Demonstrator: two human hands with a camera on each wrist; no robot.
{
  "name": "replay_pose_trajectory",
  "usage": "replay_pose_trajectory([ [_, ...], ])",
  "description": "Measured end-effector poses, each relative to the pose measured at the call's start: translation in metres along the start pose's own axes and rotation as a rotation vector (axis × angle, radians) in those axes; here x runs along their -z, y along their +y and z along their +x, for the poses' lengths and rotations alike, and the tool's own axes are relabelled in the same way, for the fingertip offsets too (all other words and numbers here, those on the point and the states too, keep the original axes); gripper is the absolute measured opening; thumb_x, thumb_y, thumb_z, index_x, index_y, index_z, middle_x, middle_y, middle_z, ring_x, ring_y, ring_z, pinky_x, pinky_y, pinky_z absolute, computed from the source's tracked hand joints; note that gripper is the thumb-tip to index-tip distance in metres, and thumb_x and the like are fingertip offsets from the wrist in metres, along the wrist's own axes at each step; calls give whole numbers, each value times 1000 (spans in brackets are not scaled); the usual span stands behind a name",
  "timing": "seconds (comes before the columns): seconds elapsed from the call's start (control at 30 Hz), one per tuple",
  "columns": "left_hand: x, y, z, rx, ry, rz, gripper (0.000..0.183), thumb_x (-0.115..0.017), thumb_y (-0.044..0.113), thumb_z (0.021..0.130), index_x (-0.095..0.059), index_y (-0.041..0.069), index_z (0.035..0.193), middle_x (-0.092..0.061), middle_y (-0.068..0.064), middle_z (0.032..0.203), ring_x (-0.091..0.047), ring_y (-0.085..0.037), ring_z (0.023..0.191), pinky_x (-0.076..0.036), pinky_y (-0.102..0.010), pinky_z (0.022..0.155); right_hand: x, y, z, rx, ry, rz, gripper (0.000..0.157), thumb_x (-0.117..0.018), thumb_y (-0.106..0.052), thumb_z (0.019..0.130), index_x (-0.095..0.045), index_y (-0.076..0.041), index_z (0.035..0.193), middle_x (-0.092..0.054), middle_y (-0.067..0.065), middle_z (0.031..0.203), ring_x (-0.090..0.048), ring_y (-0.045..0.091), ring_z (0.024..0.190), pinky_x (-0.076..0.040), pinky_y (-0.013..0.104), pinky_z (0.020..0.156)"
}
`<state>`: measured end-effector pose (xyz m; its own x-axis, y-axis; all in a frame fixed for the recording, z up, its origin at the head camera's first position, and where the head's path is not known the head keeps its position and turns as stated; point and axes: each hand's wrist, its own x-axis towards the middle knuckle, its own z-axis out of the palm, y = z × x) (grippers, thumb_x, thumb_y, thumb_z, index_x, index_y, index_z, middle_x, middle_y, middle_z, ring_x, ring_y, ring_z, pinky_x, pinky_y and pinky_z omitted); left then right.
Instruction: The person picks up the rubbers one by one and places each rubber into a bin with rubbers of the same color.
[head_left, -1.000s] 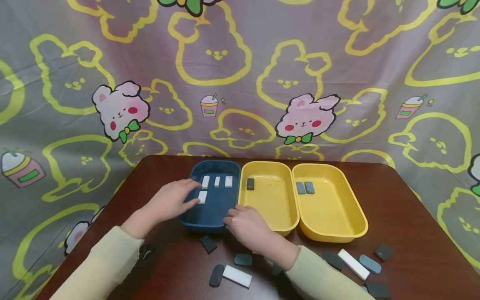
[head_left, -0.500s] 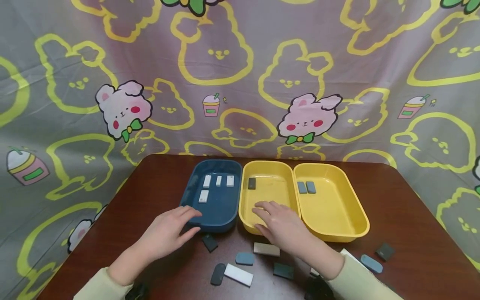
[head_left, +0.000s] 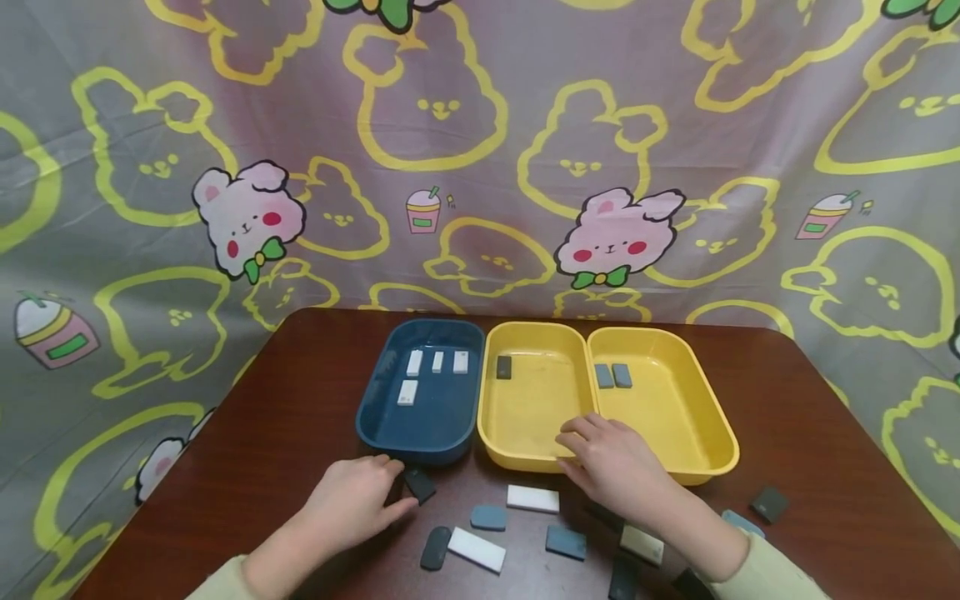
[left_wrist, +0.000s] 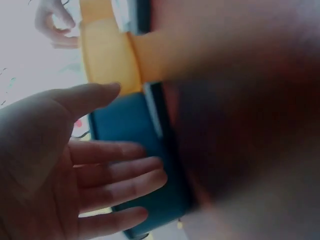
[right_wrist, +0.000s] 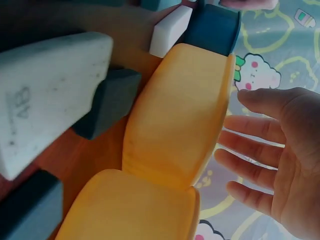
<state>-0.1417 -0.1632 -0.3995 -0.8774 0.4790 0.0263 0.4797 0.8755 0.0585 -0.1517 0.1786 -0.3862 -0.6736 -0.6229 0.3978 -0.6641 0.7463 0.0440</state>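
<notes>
The person's left hand is down by a dark, flat rectangular block on the red-brown table, before the blue plastic tray. Thumb and fingers are apart — whether they touch it, I can't tell. The right hand, fingers loose, holds nothing. I'd pinch that block by its long edges — flat pieces probably slip otherwise.

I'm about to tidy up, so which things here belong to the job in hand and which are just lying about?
Likely part of the job:
blue tray with four white blocks
middle yellow tray with one dark block
right yellow tray with two blue-gray blocks
loose eraser-like blocks outside the trays

Probably just surroundings:
table
bunny-print cloth behind it
</notes>
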Motion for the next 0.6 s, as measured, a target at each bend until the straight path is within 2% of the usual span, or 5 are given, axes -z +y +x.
replay_pose_trajectory([
  [0.1, -8, 2, 2, 5, 15, 34, 42, -75, 50, 79, -69, 9, 82, -50, 6, 61, -45, -7, 53, -38, -28, 46, -2, 1, -1, 7, -12, 1, 21, -82, -25, 77, -72, -12, 90, -65, 0, 89, -59, 18, 80, -51, 34, 67],
  [0.3, -19, 5, 8, -77, 102, 87, 38, -77, 45, 78, -67, 8, 75, -50, 3, 60, -52, -13, 52, -39, -30, 44, -5, 2, -2, 25, -14, 3, 14, -81, -20, 77, -67, -18, 77, -61, -7, 77, -54, 13, 70, -44, 28, 60],
  [0.6, -24, 5, 10, -101, 134, 97, 38, -78, 45, 76, -65, 9, 72, -51, 2, 58, -53, -15, 51, -39, -32, 42, -4, 3, -2, 35, -42, -3, 12, -81, -15, 77, -69, -17, 76, -60, -7, 73, -54, 13, 68, -43, 27, 58],
])
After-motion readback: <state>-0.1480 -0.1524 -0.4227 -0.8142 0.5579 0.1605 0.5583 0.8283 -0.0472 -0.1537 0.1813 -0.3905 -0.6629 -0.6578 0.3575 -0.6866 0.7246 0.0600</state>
